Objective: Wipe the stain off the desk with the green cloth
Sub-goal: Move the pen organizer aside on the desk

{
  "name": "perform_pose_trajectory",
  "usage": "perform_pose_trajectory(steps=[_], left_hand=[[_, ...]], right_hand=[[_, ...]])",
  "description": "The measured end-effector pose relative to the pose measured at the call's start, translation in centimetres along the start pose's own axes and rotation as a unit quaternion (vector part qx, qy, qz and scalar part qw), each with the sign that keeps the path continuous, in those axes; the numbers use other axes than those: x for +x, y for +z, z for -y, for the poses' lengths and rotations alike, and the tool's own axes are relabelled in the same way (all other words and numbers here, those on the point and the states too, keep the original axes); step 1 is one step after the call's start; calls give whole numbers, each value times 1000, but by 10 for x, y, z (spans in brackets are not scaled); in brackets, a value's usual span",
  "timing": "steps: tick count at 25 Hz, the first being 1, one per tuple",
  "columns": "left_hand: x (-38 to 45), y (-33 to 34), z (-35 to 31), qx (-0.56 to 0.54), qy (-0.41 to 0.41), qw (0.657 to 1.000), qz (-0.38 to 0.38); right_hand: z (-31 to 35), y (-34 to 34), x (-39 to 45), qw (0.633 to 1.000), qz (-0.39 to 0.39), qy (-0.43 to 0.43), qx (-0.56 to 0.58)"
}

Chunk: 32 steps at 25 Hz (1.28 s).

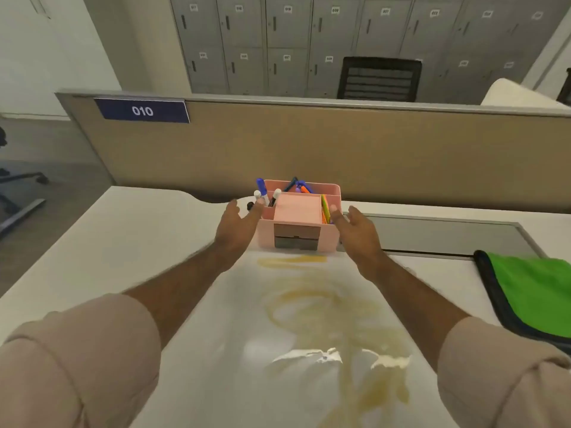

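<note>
Hands: two, left (238,223), right (355,230), grip spread | organizer (298,223): one | green cloth (537,291): one

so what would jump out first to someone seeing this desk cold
Probably the yellowish stain smeared across the white desk between the forearms. Next, the pink organizer full of pens at the back, with the left hand and right hand open on either side of it. The green cloth lies untouched at the right edge.

A pink organiser (298,216) is standing near the surface's far edge, holding markers (262,189) and coloured pens. Numbered grey lockers (287,41) are lining the rear wall; a black chair (379,78), seemingly mesh-backed, is sitting beyond the partition (309,143).
</note>
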<state>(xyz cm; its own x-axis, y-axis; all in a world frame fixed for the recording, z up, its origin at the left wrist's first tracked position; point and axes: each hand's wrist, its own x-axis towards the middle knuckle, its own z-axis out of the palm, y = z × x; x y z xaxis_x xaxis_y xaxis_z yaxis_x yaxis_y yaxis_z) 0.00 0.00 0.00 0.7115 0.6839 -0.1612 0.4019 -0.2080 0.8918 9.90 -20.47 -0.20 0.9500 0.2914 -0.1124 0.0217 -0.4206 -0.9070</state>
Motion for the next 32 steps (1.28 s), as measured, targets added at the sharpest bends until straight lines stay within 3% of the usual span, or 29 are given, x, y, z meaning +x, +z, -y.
perform_pose_trajectory(steps=[4, 7, 11, 15, 22, 32], left_hand=[[16, 15, -2, -57, -88, 992, 68], [25, 23, 1, -117, -128, 982, 75], [28, 33, 1, -148, -129, 979, 60], [25, 24, 1, -163, -105, 980, 38], [18, -57, 13, -146, -88, 984, -48], [-16, -204, 81, -150, -153, 965, -149]], right_hand=[[-3, 20, 17, 987, 23, 92, 126], [-13, 30, 23, 987, 6, 87, 133], [-16, 37, 22, 988, -39, 57, 135], [-8, 40, 18, 989, -30, 44, 139], [39, 92, -13, 990, 4, -15, 143], [74, 220, -103, 993, 58, -31, 98]])
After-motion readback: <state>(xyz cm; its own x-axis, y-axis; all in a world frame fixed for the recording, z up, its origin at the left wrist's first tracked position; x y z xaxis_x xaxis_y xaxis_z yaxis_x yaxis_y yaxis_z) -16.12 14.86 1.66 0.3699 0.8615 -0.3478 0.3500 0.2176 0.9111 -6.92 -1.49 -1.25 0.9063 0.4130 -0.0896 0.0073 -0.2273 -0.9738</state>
